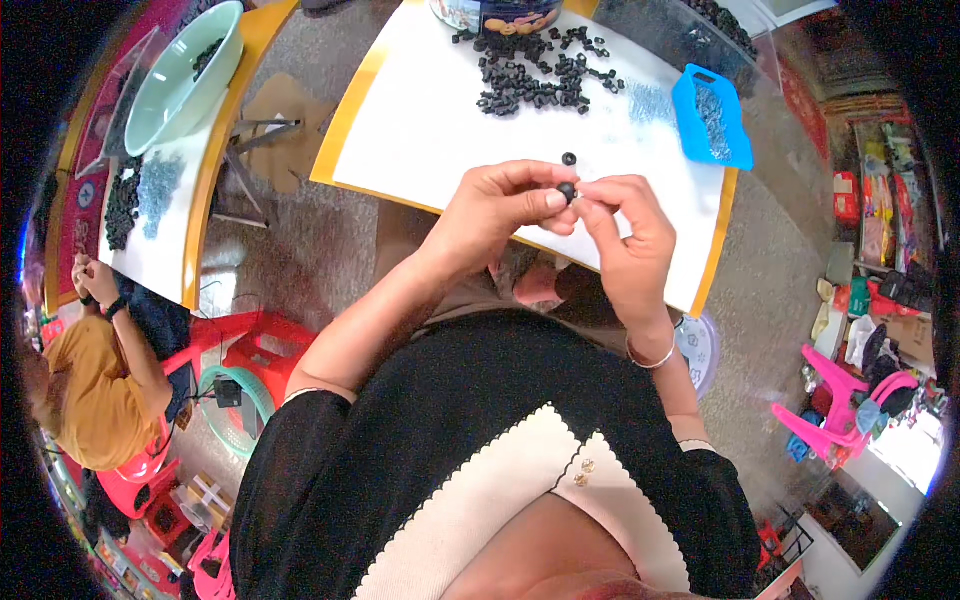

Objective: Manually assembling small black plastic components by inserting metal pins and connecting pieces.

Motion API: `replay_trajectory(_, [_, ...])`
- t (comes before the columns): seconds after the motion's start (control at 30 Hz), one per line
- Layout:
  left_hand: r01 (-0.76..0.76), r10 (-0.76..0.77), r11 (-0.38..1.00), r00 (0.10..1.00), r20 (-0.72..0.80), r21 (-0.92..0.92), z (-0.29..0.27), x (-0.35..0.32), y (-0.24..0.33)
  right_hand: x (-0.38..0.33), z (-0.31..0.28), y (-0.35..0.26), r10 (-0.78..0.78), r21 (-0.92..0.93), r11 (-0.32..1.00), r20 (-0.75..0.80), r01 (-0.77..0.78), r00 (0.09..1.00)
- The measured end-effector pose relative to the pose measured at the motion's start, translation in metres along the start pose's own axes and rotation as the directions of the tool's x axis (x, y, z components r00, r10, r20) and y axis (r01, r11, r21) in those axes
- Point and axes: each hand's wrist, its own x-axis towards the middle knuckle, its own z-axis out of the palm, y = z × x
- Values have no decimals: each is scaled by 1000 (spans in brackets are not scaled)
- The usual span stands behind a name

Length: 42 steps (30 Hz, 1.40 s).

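Note:
Over the near edge of the white table my left hand pinches a small round black part between thumb and fingers. Close against it, my right hand has thumb and forefinger pressed together at the part's side; whatever tiny piece they grip is too small to make out. Just beyond my fingertips a single black ring-shaped piece lies on the tabletop. Farther off spreads a loose pile of similar small black parts. To the right of the pile is a blue plastic tray holding small silvery pieces.
Scattered small metal bits lie between pile and tray. A round tin stands at the table's far edge, beside a clear bin. At left, another person works at a second table with a pale green basin.

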Motion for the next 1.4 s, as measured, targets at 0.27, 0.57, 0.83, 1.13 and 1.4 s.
replay_trajectory(0.27, [112,-117,992,989,88,63,-16,1,0,8,-2,5,349,167,902,260,-398,900])
replay_trajectory(0.57, [180,-132,959,967,218,-220,-45,19,-19,26,6,28,399,310,761,470,-570,787])
replay_trajectory(0.83, [82,-56,936,995,84,-343,-60,36,-26,47,28,38,384,342,790,371,-509,845])
replay_trajectory(1.13, [46,-17,874,998,65,-484,-83,51,-28,84,43,116,120,-288,954,96,-88,988])
replay_trajectory(1.4, [2,39,908,995,88,-420,-83,53,-36,93,61,119,-94,-523,831,207,191,974])
